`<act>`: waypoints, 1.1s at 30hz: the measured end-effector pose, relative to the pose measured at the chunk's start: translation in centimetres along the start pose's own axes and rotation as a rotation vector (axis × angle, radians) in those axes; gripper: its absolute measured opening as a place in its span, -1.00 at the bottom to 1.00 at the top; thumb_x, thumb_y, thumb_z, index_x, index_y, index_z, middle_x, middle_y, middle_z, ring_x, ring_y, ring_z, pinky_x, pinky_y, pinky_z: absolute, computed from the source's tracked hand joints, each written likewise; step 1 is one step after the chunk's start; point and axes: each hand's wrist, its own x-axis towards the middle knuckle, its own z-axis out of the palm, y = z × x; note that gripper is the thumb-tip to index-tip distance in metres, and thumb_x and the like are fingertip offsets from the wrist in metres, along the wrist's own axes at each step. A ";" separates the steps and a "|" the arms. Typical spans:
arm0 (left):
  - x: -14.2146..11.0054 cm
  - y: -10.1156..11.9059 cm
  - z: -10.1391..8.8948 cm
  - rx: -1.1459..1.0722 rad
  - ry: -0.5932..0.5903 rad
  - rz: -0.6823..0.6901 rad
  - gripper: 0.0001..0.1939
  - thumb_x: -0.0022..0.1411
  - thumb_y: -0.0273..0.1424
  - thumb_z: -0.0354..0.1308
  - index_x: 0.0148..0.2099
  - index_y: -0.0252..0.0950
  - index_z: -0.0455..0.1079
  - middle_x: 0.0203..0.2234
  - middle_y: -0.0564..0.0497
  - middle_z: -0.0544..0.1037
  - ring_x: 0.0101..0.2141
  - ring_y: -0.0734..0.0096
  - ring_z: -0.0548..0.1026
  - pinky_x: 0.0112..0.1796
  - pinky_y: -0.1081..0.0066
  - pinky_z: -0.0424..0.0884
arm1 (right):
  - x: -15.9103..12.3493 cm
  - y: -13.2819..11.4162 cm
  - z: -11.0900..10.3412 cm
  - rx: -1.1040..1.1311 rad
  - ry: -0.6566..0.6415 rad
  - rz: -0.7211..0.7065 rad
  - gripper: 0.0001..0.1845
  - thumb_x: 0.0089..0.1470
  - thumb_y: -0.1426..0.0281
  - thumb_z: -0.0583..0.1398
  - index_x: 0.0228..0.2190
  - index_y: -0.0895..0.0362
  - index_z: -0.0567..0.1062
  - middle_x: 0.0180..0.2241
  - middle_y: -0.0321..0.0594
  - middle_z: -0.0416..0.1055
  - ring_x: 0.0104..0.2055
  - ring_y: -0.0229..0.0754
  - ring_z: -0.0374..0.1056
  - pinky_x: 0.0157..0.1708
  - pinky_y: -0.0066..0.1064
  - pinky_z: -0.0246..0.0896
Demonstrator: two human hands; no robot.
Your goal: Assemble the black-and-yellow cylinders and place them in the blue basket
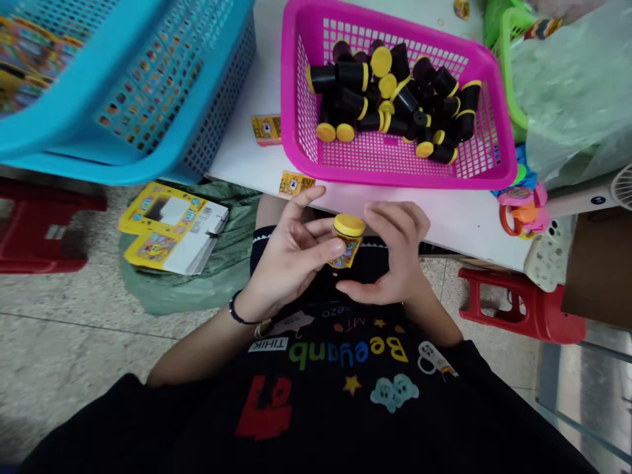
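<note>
A small jar (344, 253) with a yellow lid and a colourful printed label is pinched between the thumb and fingers of my left hand (291, 257), above my lap. It leans slightly. My right hand (395, 247) is just to the right of the jar, thumb and fingers spread apart, holding nothing. In front, a pink basket (395, 176) contains many loose black jars (405, 99) with yellow lids, lying at all angles. Close to my left fingertips, a yellow printed label (295, 184) lies at the table's front edge.
On the left stands a large blue basket (148, 92) with printed packs inside. More labels (266, 128) lie between the baskets. Flat yellow cartons (170, 227) rest on a green sack below. A handheld fan (587, 197) and red stool (523, 306) are at right.
</note>
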 end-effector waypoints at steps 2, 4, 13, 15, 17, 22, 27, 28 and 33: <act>0.1 -0.1 0.3 0.013 0.002 0.047 -0.15 0.10 -0.18 0.59 0.29 -0.02 0.20 -0.11 0.06 0.69 -0.13 0.36 0.69 -0.09 0.43 0.63 | -0.5 -0.1 0.4 -0.093 0.059 -0.021 -0.29 0.07 0.06 0.37 0.23 -0.24 0.37 0.09 -0.21 0.55 0.20 0.21 0.36 0.26 0.18 0.16; 0.2 0.0 0.6 0.042 -0.034 0.094 -0.28 0.11 -0.25 0.59 0.18 -0.08 0.26 -0.17 0.10 0.64 -0.18 0.46 0.65 -0.13 0.52 0.58 | -0.9 0.0 1.0 -0.071 0.109 -0.059 -0.42 0.11 0.20 0.34 0.16 -0.24 0.42 0.01 -0.25 0.58 0.10 0.13 0.44 0.21 0.13 0.20; 0.0 1.6 1.2 0.359 -0.288 0.081 -0.49 0.29 -0.41 0.35 0.12 -0.14 0.13 -0.28 0.08 0.48 -0.42 0.45 0.59 -0.41 0.49 0.54 | -0.5 -1.2 2.1 0.065 0.266 -0.223 -0.38 0.17 0.22 0.34 0.24 -0.20 0.39 -0.07 -0.34 0.69 -0.10 -0.01 0.55 0.07 0.01 0.33; -0.1 1.4 1.3 0.308 -0.274 0.060 -0.52 0.33 -0.44 0.30 0.10 -0.12 0.07 -0.32 0.11 0.47 -0.43 0.44 0.60 -0.41 0.50 0.55 | -0.4 -1.4 2.1 0.039 0.275 -0.227 -0.40 0.20 0.21 0.33 0.25 -0.16 0.41 -0.08 -0.31 0.69 -0.12 0.00 0.54 0.04 0.01 0.34; -0.3 1.1 1.4 0.234 -0.270 0.030 -0.53 0.37 -0.46 0.27 0.09 -0.10 0.03 -0.34 0.14 0.46 -0.43 0.47 0.59 -0.40 0.53 0.54 | -0.4 -1.5 2.1 0.037 0.237 -0.182 -0.42 0.21 0.16 0.32 0.24 -0.17 0.41 -0.07 -0.29 0.69 -0.12 0.02 0.54 0.03 0.03 0.35; -0.6 0.7 1.2 0.031 -0.353 -0.029 -0.53 0.43 -0.39 0.29 0.13 -0.13 0.04 -0.46 0.24 0.39 -0.54 0.60 0.44 -0.46 0.60 0.39 | -0.3 -1.6 2.3 0.069 0.258 -0.173 -0.53 0.24 0.18 0.30 0.15 -0.08 0.43 -0.10 -0.28 0.67 -0.10 -0.03 0.54 0.11 -0.05 0.33; -0.8 1.1 1.4 -0.042 -0.371 -0.043 -0.46 0.38 -0.35 0.33 0.18 -0.13 0.05 -0.42 0.21 0.41 -0.54 0.59 0.40 -0.47 0.57 0.32 | 0.0 -1.7 2.0 0.078 0.247 -0.214 -0.64 0.39 0.12 0.19 0.11 -0.01 0.49 -0.15 -0.27 0.66 -0.11 -0.12 0.53 0.15 -0.12 0.32; -0.7 1.2 1.5 0.009 -0.359 -0.041 -0.44 0.35 -0.38 0.33 0.18 -0.12 0.05 -0.41 0.21 0.39 -0.54 0.60 0.40 -0.47 0.57 0.32 | 0.1 -1.7 1.9 0.054 0.249 -0.229 -0.66 0.40 0.13 0.18 0.08 0.00 0.51 -0.16 -0.28 0.67 -0.13 -0.13 0.52 0.13 -0.11 0.33; -0.7 0.8 1.7 0.390 -0.082 0.095 -0.40 0.17 -0.55 0.29 0.13 -0.14 0.06 -0.32 0.19 0.27 -0.50 0.65 0.32 -0.47 0.60 0.32 | 0.1 -1.4 2.1 -0.052 0.294 -0.259 -0.69 0.40 0.16 0.21 0.04 0.03 0.56 -0.23 -0.28 0.70 -0.27 -0.15 0.45 -0.08 -0.14 0.37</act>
